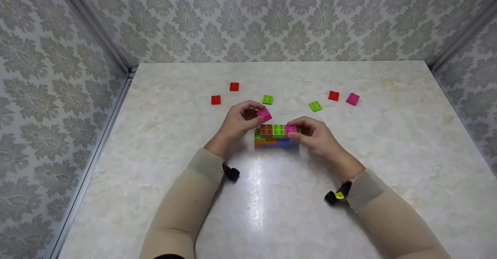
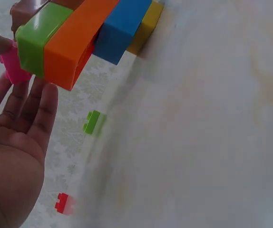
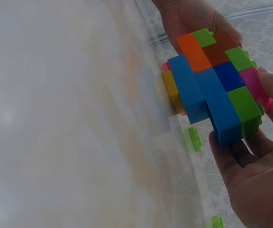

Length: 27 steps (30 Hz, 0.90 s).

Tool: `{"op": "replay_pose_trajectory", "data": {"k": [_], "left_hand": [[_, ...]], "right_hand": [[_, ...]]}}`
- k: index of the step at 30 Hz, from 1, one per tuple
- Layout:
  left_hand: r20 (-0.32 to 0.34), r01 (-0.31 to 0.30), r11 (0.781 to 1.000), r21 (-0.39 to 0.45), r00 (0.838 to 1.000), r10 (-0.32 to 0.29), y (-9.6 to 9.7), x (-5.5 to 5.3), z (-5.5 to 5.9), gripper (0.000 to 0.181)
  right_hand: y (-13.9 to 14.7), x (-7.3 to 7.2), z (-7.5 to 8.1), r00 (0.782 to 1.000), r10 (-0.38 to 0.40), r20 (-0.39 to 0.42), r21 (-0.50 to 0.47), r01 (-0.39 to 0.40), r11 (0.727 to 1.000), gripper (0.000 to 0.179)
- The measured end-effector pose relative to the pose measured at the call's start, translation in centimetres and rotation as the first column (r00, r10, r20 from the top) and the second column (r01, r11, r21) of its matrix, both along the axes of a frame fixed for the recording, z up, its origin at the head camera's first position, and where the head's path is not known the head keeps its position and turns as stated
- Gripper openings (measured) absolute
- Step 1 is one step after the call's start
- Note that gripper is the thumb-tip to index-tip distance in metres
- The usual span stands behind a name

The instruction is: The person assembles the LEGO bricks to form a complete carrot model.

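Observation:
A wall of stacked toy building bricks (image 1: 276,142) stands on the table, with orange, blue and green bricks in its lower layers. Along its top sit a brown brick (image 1: 266,129), a green brick (image 1: 278,130) and a pink brick (image 1: 290,129). My left hand (image 1: 238,121) pinches a loose pink brick (image 1: 265,114) between thumb and fingers, by the wall's upper left end. At the other end, my right hand (image 1: 317,135) grips the wall, its thumb near the top pink brick. The right wrist view shows these fingers (image 3: 228,164) beside a blue brick (image 3: 217,104).
Beyond the wall lie red bricks (image 1: 234,86) and a green brick (image 1: 267,99) on the left side. Farther right are a green brick (image 1: 315,106), a red brick (image 1: 333,95) and a pink brick (image 1: 353,99). Patterned panels (image 1: 279,18) border the table (image 1: 174,96).

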<state>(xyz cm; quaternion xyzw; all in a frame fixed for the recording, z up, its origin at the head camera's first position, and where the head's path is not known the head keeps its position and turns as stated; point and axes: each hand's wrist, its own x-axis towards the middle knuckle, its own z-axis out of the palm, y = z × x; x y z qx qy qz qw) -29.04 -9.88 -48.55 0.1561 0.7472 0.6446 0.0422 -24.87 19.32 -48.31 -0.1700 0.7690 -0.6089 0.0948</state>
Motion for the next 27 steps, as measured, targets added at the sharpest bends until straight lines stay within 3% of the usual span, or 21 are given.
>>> {"op": "replay_pose_trajectory", "data": {"k": [5, 9, 13, 19, 27], "left_hand": [[-0.027, 0.104, 0.993, 0.059, 0.994, -0.102, 1.0, 0.8, 0.5, 0.029], [-0.042, 0.2, 0.975, 0.097, 0.98, -0.197, 1.4, 1.3, 0.6, 0.029], [-0.085, 0.261, 0.958, 0.118, 0.964, -0.252, 1.4, 1.3, 0.4, 0.027], [-0.097, 0.314, 0.94, 0.135, 0.948, -0.303, 1.2, 1.2, 0.3, 0.023], [-0.063, 0.33, 0.934, 0.138, 0.944, -0.325, 1.3, 1.2, 0.4, 0.02]], "right_hand": [[0.0, 0.0, -0.1, 1.0, 0.004, -0.013, -0.002, -0.004, 1.0, 0.031], [0.0, 0.0, -0.1, 1.0, 0.01, -0.013, -0.009, -0.01, 1.0, 0.033], [0.0, 0.0, -0.2, 1.0, 0.012, -0.014, -0.006, -0.012, 1.0, 0.033], [0.0, -0.1, -0.2, 1.0, 0.015, -0.027, -0.008, -0.015, 1.0, 0.032], [0.0, -0.1, -0.3, 0.999, 0.024, -0.039, -0.025, -0.024, 0.999, 0.031]]}}
